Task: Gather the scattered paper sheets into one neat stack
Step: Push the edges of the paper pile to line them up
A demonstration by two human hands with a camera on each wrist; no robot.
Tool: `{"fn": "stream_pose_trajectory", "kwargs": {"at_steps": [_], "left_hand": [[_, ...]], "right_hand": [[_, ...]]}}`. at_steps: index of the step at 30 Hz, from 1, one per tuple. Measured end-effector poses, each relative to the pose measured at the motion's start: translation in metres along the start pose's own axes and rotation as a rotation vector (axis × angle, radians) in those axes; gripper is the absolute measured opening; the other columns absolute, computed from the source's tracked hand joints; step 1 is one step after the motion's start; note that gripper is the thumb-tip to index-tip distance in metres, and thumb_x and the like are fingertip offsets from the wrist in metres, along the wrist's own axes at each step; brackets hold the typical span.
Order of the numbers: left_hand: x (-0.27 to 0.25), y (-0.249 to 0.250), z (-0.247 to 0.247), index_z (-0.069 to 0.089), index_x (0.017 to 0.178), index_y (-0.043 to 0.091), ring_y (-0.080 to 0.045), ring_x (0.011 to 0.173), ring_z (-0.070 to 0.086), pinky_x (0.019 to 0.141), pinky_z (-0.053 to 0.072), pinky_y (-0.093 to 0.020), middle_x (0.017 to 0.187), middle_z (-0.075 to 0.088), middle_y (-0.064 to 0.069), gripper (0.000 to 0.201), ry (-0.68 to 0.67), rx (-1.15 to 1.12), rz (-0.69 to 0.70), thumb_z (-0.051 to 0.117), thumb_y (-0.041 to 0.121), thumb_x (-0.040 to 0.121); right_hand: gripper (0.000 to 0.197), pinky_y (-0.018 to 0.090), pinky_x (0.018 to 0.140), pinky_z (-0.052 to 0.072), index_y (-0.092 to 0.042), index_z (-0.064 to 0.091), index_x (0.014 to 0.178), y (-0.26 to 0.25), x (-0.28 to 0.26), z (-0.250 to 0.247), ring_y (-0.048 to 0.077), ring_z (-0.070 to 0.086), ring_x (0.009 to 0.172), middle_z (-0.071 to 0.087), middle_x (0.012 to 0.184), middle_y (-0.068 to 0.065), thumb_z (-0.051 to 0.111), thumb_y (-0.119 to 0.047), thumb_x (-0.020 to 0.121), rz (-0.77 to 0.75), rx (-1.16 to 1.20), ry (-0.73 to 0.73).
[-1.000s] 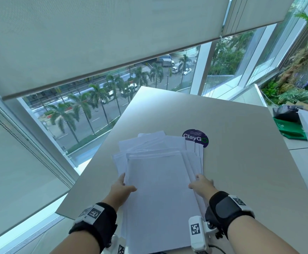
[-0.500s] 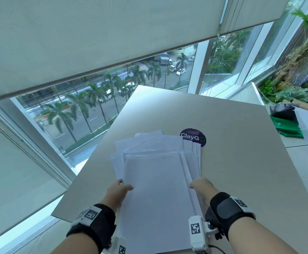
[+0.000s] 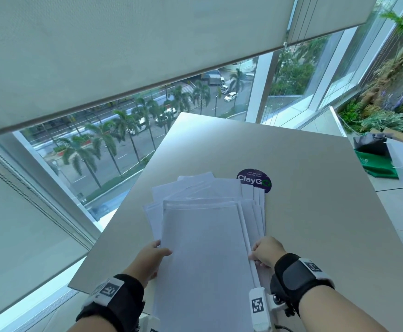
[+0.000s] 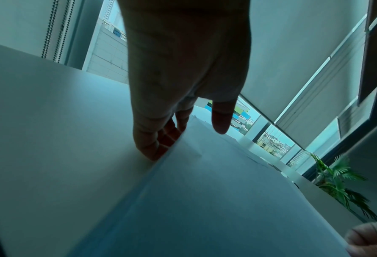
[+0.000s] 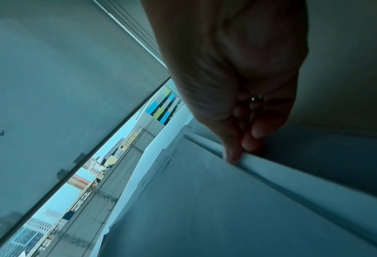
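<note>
Head view: fanned pile of thin white paper sheets [image 3: 203, 236] on the pale grey rectangular table [image 3: 315, 212], overhanging its near edge and covering part of a round purple sticker [image 3: 255, 179]; left hand [image 3: 150, 257] and right hand [image 3: 266, 254] bracket its long sides.

Left wrist view: left hand's fingers [image 4: 159, 144] tucked beneath the pile's edge, thumb raised above it.

Right wrist view: right hand's fingertips [image 5: 233, 154] pinch the opposite edge; the sheets look light, limp and slippery, likely best squeezed square by both long edges.

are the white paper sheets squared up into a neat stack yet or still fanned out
Still fanned out. The white paper sheets lie overlapped with staggered far corners and right edges stepping sideways, while the left hand and right hand hold their sides.
</note>
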State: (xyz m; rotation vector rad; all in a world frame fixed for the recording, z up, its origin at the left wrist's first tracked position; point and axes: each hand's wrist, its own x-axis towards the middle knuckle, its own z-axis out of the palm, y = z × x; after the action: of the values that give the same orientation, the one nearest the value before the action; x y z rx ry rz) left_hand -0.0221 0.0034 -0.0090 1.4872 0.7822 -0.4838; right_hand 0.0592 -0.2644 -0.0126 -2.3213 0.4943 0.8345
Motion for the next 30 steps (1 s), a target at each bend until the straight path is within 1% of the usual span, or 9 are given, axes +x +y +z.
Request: {"fn": "stream_pose_trajectory", "kwargs": {"at_steps": [2, 6, 10, 13, 15, 18, 22, 26, 30], "left_hand": [[-0.001, 0.002, 0.001, 0.055, 0.125, 0.014, -0.017, 0.061, 0.066, 0.047, 0.049, -0.02, 0.09, 0.068, -0.007, 0.061, -0.012, 0.008, 0.019, 0.058, 0.006, 0.064], [-0.012, 0.006, 0.003, 0.052, 0.117, 0.029, -0.008, 0.058, 0.068, 0.039, 0.047, -0.016, 0.094, 0.066, -0.001, 0.043, -0.07, 0.004, 0.017, 0.046, -0.002, 0.089], [-0.014, 0.009, 0.004, 0.035, 0.134, 0.033, -0.015, 0.094, 0.063, 0.057, 0.054, -0.025, 0.123, 0.057, 0.003, 0.054, -0.099, 0.074, 0.002, 0.052, 0.008, 0.089], [-0.012, 0.011, 0.005, 0.045, 0.117, 0.022, -0.016, 0.088, 0.061, 0.062, 0.05, -0.028, 0.107, 0.059, 0.0, 0.032, -0.03, 0.08, -0.024, 0.054, 0.01, 0.089], [-0.016, 0.014, 0.008, 0.053, 0.107, 0.012, -0.021, 0.083, 0.062, 0.062, 0.048, -0.03, 0.098, 0.063, -0.006, 0.022, 0.014, 0.091, -0.021, 0.058, 0.01, 0.085], [-0.011, 0.012, 0.01, 0.053, 0.122, 0.007, -0.027, 0.1, 0.064, 0.078, 0.053, -0.036, 0.118, 0.063, -0.01, 0.06, 0.009, 0.104, -0.014, 0.067, 0.021, 0.065], [-0.012, 0.013, 0.011, 0.041, 0.133, 0.024, -0.013, 0.087, 0.061, 0.06, 0.048, -0.024, 0.121, 0.057, -0.004, 0.052, -0.032, 0.066, -0.014, 0.056, 0.006, 0.086], [-0.016, 0.013, 0.009, 0.041, 0.135, 0.035, -0.02, 0.115, 0.054, 0.093, 0.042, -0.04, 0.13, 0.054, 0.0, 0.067, -0.057, 0.141, -0.053, 0.063, 0.02, 0.073], [-0.016, 0.015, 0.014, 0.049, 0.123, 0.022, -0.017, 0.114, 0.039, 0.092, 0.031, -0.034, 0.125, 0.047, 0.0, 0.039, -0.036, 0.187, -0.045, 0.058, 0.019, 0.086]], "right_hand": [[0.028, 0.019, 0.043, 0.042, -0.009, 0.053, 0.059, 0.002, 0.0, 0.002, 0.014, 0.046, 0.045, 0.052, 0.055, 0.008, 0.06, 0.004, 0.084, 0.021, 0.103, -0.078], [0.03, 0.016, 0.036, 0.04, -0.006, 0.05, 0.063, 0.006, -0.001, 0.0, 0.015, 0.05, 0.046, 0.051, 0.057, 0.009, 0.05, 0.011, 0.088, 0.011, 0.282, -0.084], [0.029, 0.018, 0.038, 0.043, -0.007, 0.051, 0.063, 0.008, -0.003, 0.0, 0.011, 0.053, 0.04, 0.055, 0.056, 0.008, 0.051, 0.011, 0.085, -0.01, 0.234, -0.135], [0.018, 0.028, 0.05, 0.045, -0.008, 0.053, 0.067, 0.006, 0.002, -0.004, 0.023, 0.051, 0.06, 0.053, 0.062, 0.008, 0.049, 0.005, 0.079, -0.026, 0.122, 0.093], [0.014, 0.025, 0.053, 0.035, -0.01, 0.047, 0.07, 0.005, 0.004, -0.006, 0.022, 0.045, 0.07, 0.046, 0.067, 0.004, 0.049, -0.001, 0.08, -0.041, 0.067, 0.138], [0.016, 0.024, 0.053, 0.028, -0.012, 0.038, 0.074, 0.005, 0.007, -0.006, 0.02, 0.037, 0.067, 0.038, 0.071, 0.003, 0.05, -0.005, 0.083, -0.018, 0.102, 0.108], [0.023, 0.023, 0.054, 0.035, -0.014, 0.037, 0.071, 0.014, 0.011, -0.012, 0.013, 0.035, 0.059, 0.035, 0.071, 0.001, 0.048, -0.003, 0.088, 0.004, 0.208, -0.019], [0.013, 0.027, 0.059, 0.041, -0.012, 0.05, 0.089, 0.025, 0.013, -0.016, 0.02, 0.046, 0.065, 0.048, 0.083, 0.009, 0.046, 0.0, 0.088, 0.038, 0.411, -0.087], [0.023, 0.035, 0.07, 0.046, -0.004, 0.049, 0.105, 0.024, 0.021, -0.007, 0.032, 0.059, 0.089, 0.057, 0.099, 0.019, 0.054, 0.0, 0.083, 0.011, 0.396, -0.071]]}}
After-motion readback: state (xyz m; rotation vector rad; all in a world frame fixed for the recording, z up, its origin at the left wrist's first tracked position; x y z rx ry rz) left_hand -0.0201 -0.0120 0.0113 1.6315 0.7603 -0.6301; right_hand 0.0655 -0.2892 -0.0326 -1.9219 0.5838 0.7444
